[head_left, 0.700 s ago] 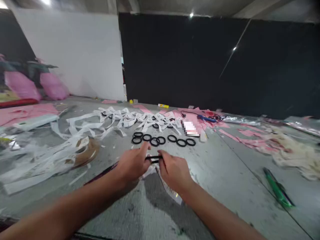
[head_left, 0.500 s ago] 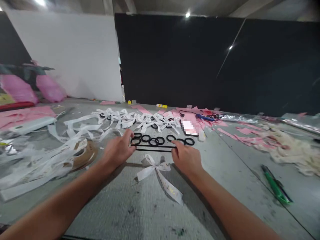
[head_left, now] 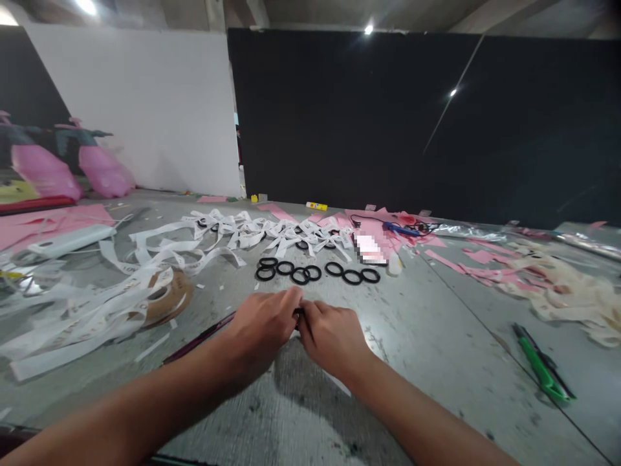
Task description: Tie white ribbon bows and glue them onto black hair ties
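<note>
My left hand (head_left: 272, 318) and my right hand (head_left: 332, 333) meet in the middle, just above the floor. Both are closed, fingers pinched on a small black elastic band (head_left: 299, 312), of which only a dark bit shows between the fingertips. Beneath my right hand the end of a white ribbon bow (head_left: 338, 384) sticks out; the rest of the bow is hidden. Just beyond my hands lie several black elastic bands (head_left: 301, 276) in a loose row. Behind them is a pile of white ribbon bows (head_left: 286, 233), some with black bands.
At left, white ribbon (head_left: 87, 323) spills around a cardboard spool (head_left: 177, 301). A slim dark tool (head_left: 198, 338) lies by my left forearm. A green cutter (head_left: 541, 362) is at right. A phone (head_left: 371, 249) lies near pink scraps (head_left: 356, 220) and a blue-handled corded tool (head_left: 400, 229).
My hands have come together and nearer to me. The black band, stretched between them before, is now bunched at the fingertips, and the bow on the floor is mostly covered.
</note>
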Action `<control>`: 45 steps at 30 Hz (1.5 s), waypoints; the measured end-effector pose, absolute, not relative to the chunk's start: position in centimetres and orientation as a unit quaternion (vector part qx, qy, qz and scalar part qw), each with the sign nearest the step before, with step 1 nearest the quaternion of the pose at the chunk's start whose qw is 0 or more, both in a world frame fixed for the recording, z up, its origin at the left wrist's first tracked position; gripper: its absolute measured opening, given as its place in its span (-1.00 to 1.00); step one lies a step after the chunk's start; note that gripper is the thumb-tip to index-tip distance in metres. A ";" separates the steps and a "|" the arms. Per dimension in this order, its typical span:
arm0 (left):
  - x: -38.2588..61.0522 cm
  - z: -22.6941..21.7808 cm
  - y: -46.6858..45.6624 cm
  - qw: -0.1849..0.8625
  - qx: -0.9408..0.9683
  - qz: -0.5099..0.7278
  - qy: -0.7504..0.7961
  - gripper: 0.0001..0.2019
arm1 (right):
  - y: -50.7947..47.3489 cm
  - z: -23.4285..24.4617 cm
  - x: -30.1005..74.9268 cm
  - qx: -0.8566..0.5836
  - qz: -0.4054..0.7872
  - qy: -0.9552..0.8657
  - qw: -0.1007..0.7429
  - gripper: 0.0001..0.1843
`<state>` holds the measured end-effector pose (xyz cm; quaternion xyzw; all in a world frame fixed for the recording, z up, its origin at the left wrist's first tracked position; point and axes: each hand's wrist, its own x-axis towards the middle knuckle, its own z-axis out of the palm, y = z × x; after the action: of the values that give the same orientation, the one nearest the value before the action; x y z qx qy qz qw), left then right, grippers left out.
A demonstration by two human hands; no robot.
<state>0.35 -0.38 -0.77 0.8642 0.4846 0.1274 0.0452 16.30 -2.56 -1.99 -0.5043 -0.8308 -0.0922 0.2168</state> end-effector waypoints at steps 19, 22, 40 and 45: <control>0.3 -0.2 -0.2 0.057 0.842 0.121 0.523 -0.77 | -2.4 -1.6 16.3 -0.517 -0.115 -0.816 0.232 -0.76; 0.8 -0.5 -0.9 0.041 0.872 0.093 0.479 -0.81 | -2.7 -1.6 16.0 -0.514 -0.122 -0.821 0.216 -0.76; 0.0 -0.7 0.6 0.082 0.831 0.167 0.525 -0.78 | -1.3 -1.3 17.2 -0.564 -0.069 -0.809 0.151 -0.76; 0.2 -1.3 -0.2 0.096 0.847 0.184 0.490 -0.70 | -1.5 -1.8 17.3 -0.528 -0.032 -0.834 0.159 -0.80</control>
<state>0.23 -0.16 -1.32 0.8468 0.4896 0.1842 0.0962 17.31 -1.46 -1.83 -0.5275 -0.8339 -0.0321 0.1589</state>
